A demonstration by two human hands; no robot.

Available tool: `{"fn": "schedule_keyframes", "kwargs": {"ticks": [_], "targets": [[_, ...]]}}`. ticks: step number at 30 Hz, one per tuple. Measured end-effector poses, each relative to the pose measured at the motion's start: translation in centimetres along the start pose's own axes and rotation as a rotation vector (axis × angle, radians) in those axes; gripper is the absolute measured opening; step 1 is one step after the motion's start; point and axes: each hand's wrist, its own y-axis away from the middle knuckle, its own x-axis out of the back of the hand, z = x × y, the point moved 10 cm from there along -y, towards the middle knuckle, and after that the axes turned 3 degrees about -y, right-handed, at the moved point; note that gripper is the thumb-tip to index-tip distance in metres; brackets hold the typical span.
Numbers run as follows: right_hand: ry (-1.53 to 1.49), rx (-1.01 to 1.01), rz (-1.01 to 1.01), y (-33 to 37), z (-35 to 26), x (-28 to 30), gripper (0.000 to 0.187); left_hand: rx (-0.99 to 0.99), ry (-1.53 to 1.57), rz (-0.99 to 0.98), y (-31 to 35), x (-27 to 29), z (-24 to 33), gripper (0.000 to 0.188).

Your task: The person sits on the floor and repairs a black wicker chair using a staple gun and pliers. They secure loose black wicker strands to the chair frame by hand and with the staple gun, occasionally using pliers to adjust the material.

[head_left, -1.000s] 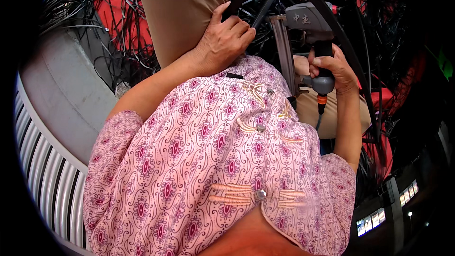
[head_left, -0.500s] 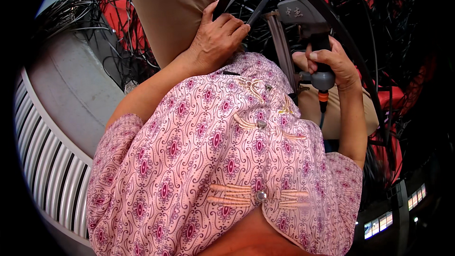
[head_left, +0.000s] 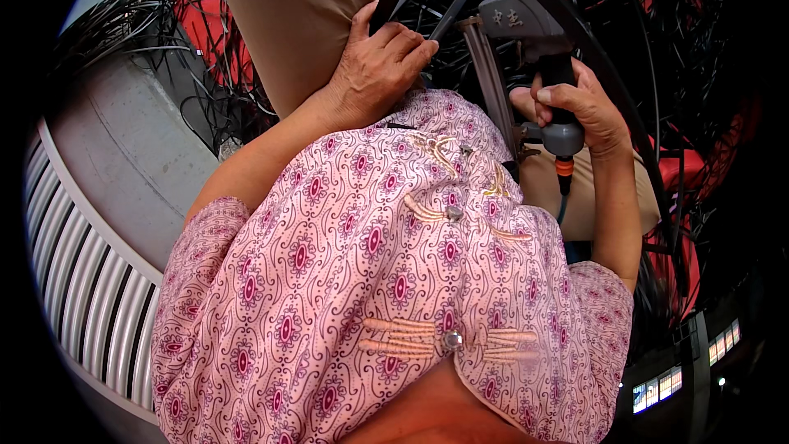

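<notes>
My left hand [head_left: 378, 74] is closed round a dark strut of a black frame [head_left: 604, 53], its knuckles up and my thigh just behind it. On the right, my right hand [head_left: 588, 107] wraps the black grip of a grey air-powered staple gun [head_left: 519, 15]. The gun's head lies close against the curved frame, and its long magazine [head_left: 486, 66] slants down toward my lap. Below the grip, an orange and black hose fitting [head_left: 564, 166] joins a thin air hose. The gun's nose tip is hidden behind the frame.
Tangled black strips [head_left: 115, 16] lie over red material [head_left: 201, 20] at the far left, with more at the right. A grey panel [head_left: 136, 123] and a row of pale metal bars [head_left: 86, 288] stand at my left. My knees flank the frame.
The staple gun and my right hand have shifted very slightly. Both grips stay the same, and my left hand has hardly moved.
</notes>
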Motion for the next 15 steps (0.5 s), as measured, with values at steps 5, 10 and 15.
{"fn": "schedule_keyframes", "kwargs": {"ticks": [5, 10, 15], "targets": [[0.018, -0.011, -0.007, 0.04, -0.04, 0.09, 0.029, -0.013, -0.004, -0.004, -0.10, -0.01, 0.18, 0.035], [0.014, -0.012, -0.010, -0.01, -0.03, 0.06, 0.025, -0.003, -0.021, -0.019, -0.10, -0.12, 0.28, 0.035], [0.038, -0.010, -0.003, 0.22, -0.15, 0.06, 0.023, 0.007, -0.016, -0.030, -0.04, -0.27, 0.22, 0.037]]}}
